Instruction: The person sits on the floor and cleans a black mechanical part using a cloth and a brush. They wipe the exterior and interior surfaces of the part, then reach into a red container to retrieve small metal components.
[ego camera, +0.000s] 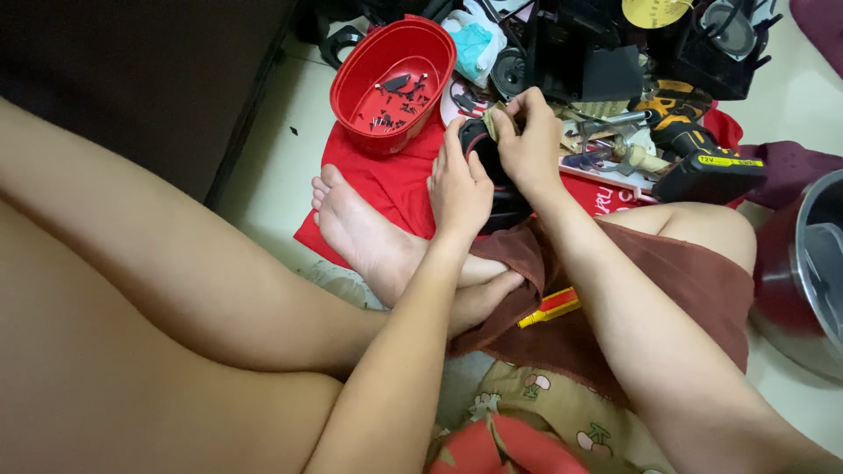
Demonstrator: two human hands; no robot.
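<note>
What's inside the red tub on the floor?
The red oval tub holds a scatter of small dark bits on its bottom, probably screws and little metal parts; they are too small to tell apart. The near wall hides part of the bottom, so anything lying there cannot be seen.

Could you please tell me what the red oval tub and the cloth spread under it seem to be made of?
The red oval tub looks like moulded plastic: glossy walls, rolled rim. The red cloth beneath it seems a soft matte fabric, judging by its creases.

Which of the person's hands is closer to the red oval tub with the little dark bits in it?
Left. The left hand sits just below the tub; the right hand is farther right.
</note>
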